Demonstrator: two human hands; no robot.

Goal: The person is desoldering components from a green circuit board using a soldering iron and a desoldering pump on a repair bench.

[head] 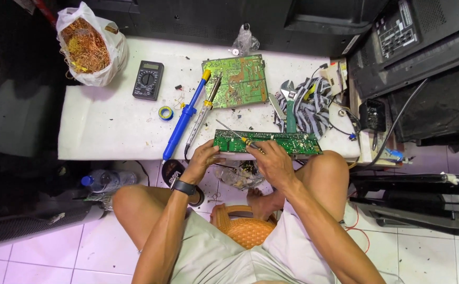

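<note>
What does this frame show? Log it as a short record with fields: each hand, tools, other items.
left hand: steadies the left end of a long narrow green circuit board at the white table's edge
right hand: holds a thin screwdriver over that board
tools: blue desoldering pump, soldering iron, adjustable wrench
other: black multimeter, square green circuit board, bag of copper wire
</note>
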